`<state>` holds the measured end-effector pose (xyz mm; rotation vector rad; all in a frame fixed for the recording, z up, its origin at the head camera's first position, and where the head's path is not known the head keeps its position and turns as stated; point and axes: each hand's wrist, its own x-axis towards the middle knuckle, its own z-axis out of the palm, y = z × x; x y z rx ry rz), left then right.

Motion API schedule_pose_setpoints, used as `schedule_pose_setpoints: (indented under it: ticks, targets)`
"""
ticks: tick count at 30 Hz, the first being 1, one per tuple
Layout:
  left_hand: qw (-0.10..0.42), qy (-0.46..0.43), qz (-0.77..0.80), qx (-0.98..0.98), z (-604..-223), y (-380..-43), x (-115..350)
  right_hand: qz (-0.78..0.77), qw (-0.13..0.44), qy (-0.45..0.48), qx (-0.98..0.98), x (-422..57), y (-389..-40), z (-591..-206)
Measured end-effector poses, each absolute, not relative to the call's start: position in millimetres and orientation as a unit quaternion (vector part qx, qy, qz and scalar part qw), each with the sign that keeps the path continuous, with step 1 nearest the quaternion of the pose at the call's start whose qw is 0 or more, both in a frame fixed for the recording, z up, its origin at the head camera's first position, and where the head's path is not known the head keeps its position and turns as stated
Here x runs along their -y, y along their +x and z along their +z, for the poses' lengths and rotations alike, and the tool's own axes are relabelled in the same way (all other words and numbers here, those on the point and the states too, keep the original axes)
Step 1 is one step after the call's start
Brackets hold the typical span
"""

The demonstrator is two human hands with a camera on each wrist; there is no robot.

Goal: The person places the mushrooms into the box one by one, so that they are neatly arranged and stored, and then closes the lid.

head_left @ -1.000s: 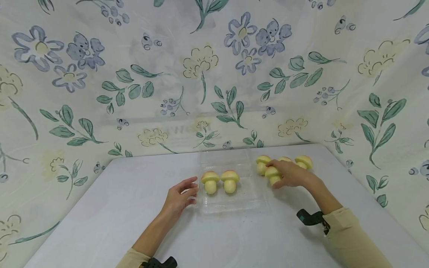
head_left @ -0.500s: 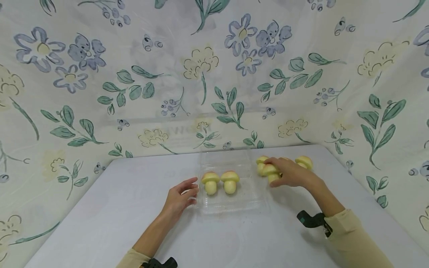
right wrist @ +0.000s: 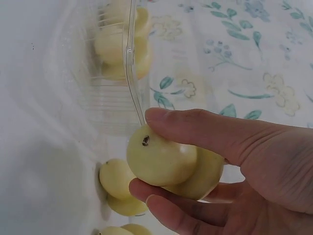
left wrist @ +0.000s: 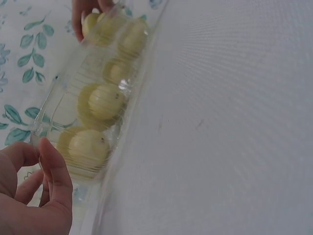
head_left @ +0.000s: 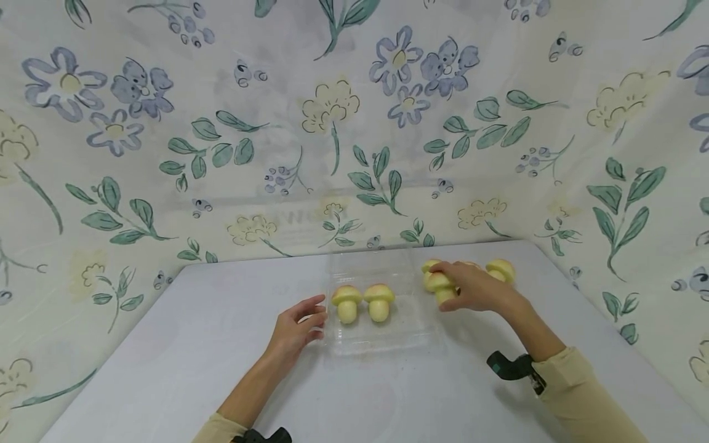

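Observation:
My right hand (head_left: 477,288) grips a pale yellow toy mushroom (head_left: 440,284) between thumb and fingers, just right of a clear plastic box (head_left: 382,346). In the right wrist view, the held mushroom's rounded stem end (right wrist: 161,155) faces the camera, with the thumb above and fingers below. Two matching mushrooms, a left one (head_left: 347,304) and a right one (head_left: 379,303), stand side by side inside the box. At the box's left side, my left hand (head_left: 297,324) has relaxed, slightly bent fingers, their fingertips (left wrist: 46,147) right at the clear rim.
Further mushrooms stand at the table's back right, among them one behind the held mushroom (head_left: 429,265) and one at the far right (head_left: 501,269); the right hand partly hides this group. The white table (head_left: 354,400) ends against a flowered cloth (head_left: 288,154) behind.
My right hand has moved slightly left towards the box, carrying the mushroom with it. The left hand and the two mushrooms in the box have stayed put.

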<state>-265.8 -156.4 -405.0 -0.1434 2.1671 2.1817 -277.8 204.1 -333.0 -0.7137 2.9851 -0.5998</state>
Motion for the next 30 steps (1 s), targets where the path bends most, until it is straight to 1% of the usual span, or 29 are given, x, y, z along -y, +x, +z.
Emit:
schedule_pose_setpoints:
  ticks: [4,11,18,30]
  targets:
    - [0.034,-0.047,0.706,-0.706,-406,-265,157,-0.188,0.011,-0.230,-0.955,-203,-278,-335]
    - [0.036,-0.042,0.712,-0.700,-405,-264,158,-0.180,0.001,-0.251,-0.951,-197,-283,-333]
    - [0.037,-0.041,0.711,-0.701,-404,-265,158,-0.190,0.014,-0.246,-0.950,-185,-288,-326]
    - [0.032,-0.039,0.710,-0.702,-405,-263,159,-0.217,0.018,-0.278,-0.936,-163,-291,-327]
